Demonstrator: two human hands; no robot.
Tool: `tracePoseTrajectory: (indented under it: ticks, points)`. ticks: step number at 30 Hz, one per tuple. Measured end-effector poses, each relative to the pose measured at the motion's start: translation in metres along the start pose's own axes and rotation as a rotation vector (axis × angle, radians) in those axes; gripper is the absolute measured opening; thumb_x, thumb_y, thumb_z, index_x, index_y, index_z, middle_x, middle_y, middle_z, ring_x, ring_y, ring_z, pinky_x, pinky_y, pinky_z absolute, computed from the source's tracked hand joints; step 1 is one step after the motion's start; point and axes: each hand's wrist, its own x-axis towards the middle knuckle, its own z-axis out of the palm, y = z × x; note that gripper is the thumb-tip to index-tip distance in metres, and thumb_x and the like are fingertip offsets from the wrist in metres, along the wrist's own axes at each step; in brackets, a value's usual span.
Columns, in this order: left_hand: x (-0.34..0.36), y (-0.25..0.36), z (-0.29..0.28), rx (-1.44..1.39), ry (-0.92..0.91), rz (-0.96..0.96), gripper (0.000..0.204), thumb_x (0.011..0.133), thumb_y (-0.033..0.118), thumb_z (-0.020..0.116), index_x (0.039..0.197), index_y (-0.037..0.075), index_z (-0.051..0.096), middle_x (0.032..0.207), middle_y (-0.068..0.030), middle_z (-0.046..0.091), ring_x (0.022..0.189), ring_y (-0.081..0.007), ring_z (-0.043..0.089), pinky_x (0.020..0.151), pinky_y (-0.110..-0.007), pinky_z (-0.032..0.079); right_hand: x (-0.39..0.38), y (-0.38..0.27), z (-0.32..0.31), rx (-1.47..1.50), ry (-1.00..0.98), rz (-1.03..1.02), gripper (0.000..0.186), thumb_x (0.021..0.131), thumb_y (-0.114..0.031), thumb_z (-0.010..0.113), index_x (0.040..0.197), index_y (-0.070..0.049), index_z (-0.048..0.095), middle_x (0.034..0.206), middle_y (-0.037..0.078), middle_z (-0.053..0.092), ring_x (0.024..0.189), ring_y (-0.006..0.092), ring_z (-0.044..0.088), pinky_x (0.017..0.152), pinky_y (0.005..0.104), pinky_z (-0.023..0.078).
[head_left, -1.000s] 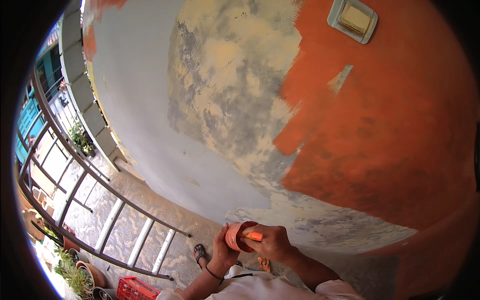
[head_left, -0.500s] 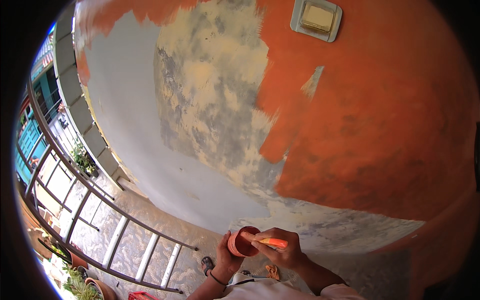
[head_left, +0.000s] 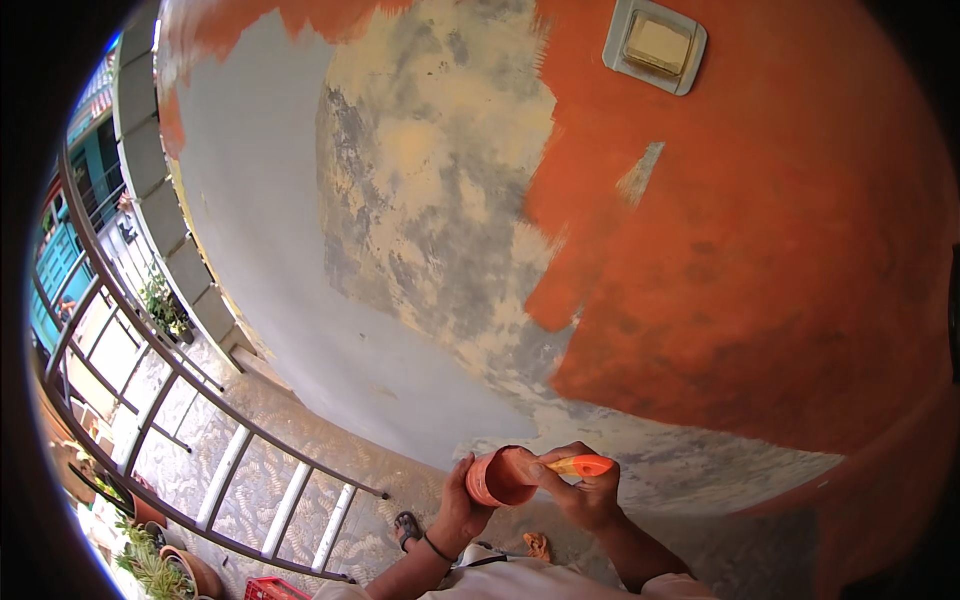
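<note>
At six o'clock, the left hand (head_left: 464,506) grips the red cup (head_left: 487,482), mouth facing three o'clock; the right hand (head_left: 594,500) grasps the brush (head_left: 588,466) at that mouth. I'd hold the cup steady and wipe the brush lightly against its rim, limiting drips.

Bright daylight enters from the left, where the far rim is overexposed and fringed with violet. The floor (head_left: 330,436) brightens toward that side; the wall (head_left: 430,200) carries soft, even light, dimming at lower right. The orange-handled brush (head_left: 588,466) appears reasonably sharp. Fisheye distortion bows the ladder (head_left: 225,477) at left, and a black vignette encloses the rounded field.
</note>
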Motion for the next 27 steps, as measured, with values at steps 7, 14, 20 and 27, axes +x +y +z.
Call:
tracePoseTrajectory:
  ticks: [7,14,20,27]
  points:
    - [0.008,0.008,0.010,-0.042,-0.072,0.006,0.059,0.114,0.049,0.041,0.150,0.006,0.059,0.149,-0.0139,0.066,0.137,-0.0333,0.063,0.116,-0.053,0.049,0.007,0.017,-0.002,0.525,0.313,0.385,0.010,0.099,-0.006,0.079,0.106,-0.005,0.072,0.095,0.005,0.075,0.083,0.0165,0.075,0.071,0.0318,0.062]
    - [0.009,0.018,0.053,-0.115,-0.073,-0.037,0.046,0.112,0.046,0.047,0.145,0.018,0.063,0.146,-0.0089,0.067,0.132,-0.0306,0.065,0.105,-0.054,0.054,0.047,0.016,-0.029,1.093,0.430,0.595,0.019,0.098,-0.014,0.083,0.113,-0.013,0.071,0.108,0.005,0.075,0.098,0.0179,0.073,0.077,0.0330,0.062]
    - [0.009,0.017,0.062,-0.236,-0.184,-0.118,0.042,0.111,0.042,0.048,0.140,0.016,0.065,0.143,-0.0088,0.068,0.125,-0.0315,0.068,0.096,-0.053,0.058,0.133,-0.062,-0.074,0.897,0.420,-0.258,0.024,0.099,-0.004,0.079,0.120,-0.011,0.070,0.123,0.007,0.076,0.105,0.0206,0.074,0.084,0.0333,0.061]
    - [-0.003,0.005,0.043,-0.238,-0.129,-0.172,0.045,0.108,0.049,0.055,0.139,0.018,0.065,0.142,-0.0079,0.069,0.125,-0.0314,0.068,0.098,-0.054,0.059,0.205,-0.145,-0.081,-1.042,0.412,-1.491,0.013,0.098,-0.002,0.075,0.110,-0.008,0.074,0.127,0.016,0.075,0.113,0.0307,0.073,0.096,0.0434,0.062]
